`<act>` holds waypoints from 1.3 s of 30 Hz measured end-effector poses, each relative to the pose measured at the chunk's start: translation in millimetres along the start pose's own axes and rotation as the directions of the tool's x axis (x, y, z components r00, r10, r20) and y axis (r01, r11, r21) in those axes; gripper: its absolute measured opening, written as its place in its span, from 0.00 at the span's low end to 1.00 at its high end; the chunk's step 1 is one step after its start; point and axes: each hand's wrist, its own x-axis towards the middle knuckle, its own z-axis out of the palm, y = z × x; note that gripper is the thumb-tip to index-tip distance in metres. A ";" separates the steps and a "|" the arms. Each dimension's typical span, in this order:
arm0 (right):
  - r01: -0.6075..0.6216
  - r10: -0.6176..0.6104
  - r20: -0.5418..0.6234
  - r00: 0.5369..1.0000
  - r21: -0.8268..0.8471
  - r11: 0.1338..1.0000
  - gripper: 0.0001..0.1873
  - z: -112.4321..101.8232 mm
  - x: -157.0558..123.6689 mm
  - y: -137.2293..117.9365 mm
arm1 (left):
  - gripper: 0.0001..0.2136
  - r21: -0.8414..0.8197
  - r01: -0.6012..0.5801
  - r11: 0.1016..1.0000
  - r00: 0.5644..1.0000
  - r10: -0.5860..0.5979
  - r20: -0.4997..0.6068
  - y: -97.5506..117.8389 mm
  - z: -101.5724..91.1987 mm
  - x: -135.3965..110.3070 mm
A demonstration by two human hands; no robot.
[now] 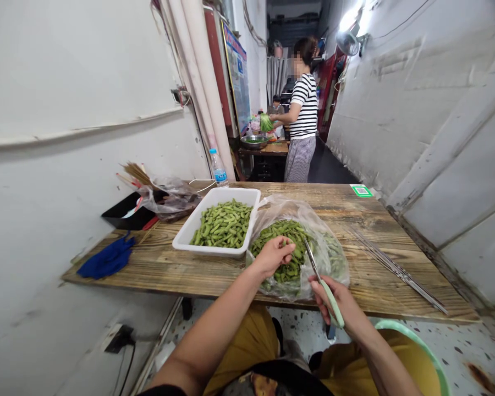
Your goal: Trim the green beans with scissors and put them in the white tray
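Observation:
My left hand (273, 256) reaches into a clear plastic bag (313, 220) of green edamame pods (291, 236) on the wooden table (355, 220); its fingers are curled among the pods in a pinch. My right hand (338, 302) is closed on a pair of scissors (322, 280) with light green handles, blades pointing up toward the bag. To the left of the bag stands a white rectangular tray (190, 234) filled with more pods (225, 223).
A blue cloth (107, 259), a black tray (126, 214) with skewers and a bag, and a water bottle (219, 169) sit at the table's left. Metal skewers (396, 269) lie on the right. A green-rimmed bin (421, 346) stands by my right knee. Another person (303, 110) handles greens farther down the corridor.

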 end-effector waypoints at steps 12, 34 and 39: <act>-0.043 0.041 0.087 0.995 0.025 0.999 0.26 9.4 -11.8 -16.0 | 0.18 -0.166 0.022 0.986 0.998 -0.013 0.055 4.3 10.6 -9.8; -0.125 0.117 0.043 0.992 0.282 0.951 0.27 13.5 -11.4 -11.0 | 0.11 -0.232 0.000 0.973 0.994 -0.025 -0.102 10.5 10.1 -12.0; -0.069 0.051 0.062 0.997 0.335 0.940 0.28 4.7 -12.7 -1.8 | 0.05 -0.386 0.056 0.921 0.981 -0.122 -0.148 29.2 -11.1 6.9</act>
